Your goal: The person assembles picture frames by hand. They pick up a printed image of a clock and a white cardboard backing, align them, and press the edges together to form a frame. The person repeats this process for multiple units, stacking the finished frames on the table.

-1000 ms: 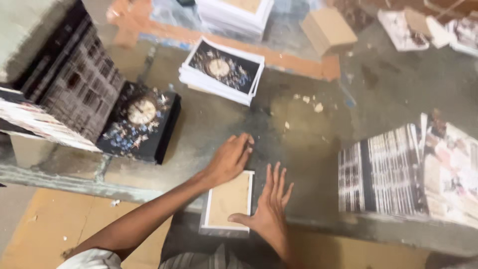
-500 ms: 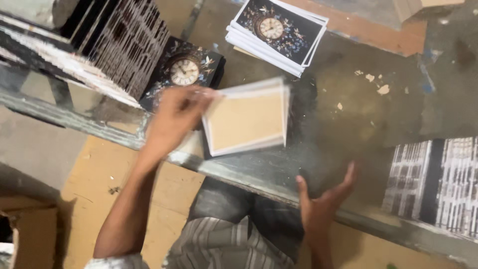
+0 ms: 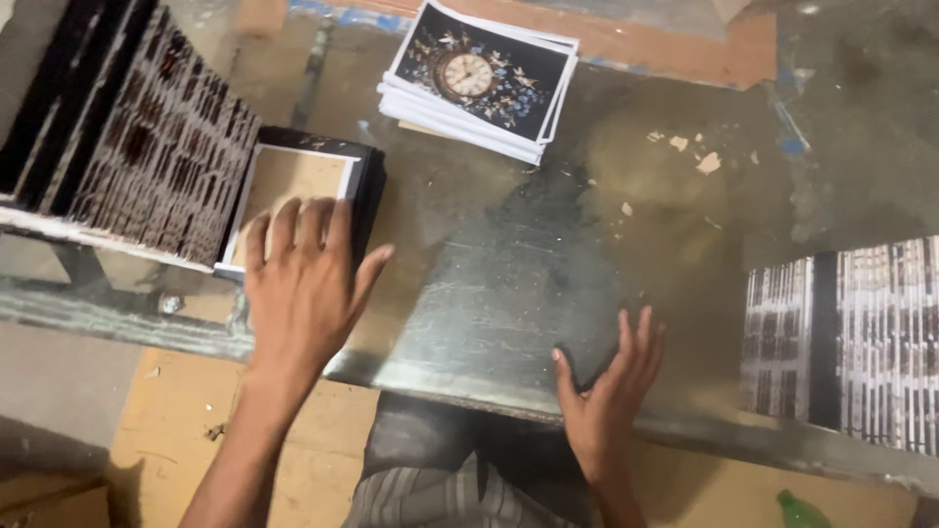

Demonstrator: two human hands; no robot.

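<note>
Where held aloft half-second ago, tan-backed card now pressed flat on stack under left hand, fingers spread; right hand empty, splayed on bench.

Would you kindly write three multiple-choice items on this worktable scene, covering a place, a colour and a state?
1. Where does the left hand rest?
A. on the tan card face-down on the black stack
B. on the clock-print stack
C. on the green bottle

2. What colour is the bottle by the floor?
A. red
B. green
C. white

3. How is the right hand?
A. clenched round a card
B. open, fingers spread, at the table's near edge
C. out of view

Answers: 1 A, its palm lies flat on the card. 2 B, its cap and body show green. 3 B, it grips nothing.
</note>
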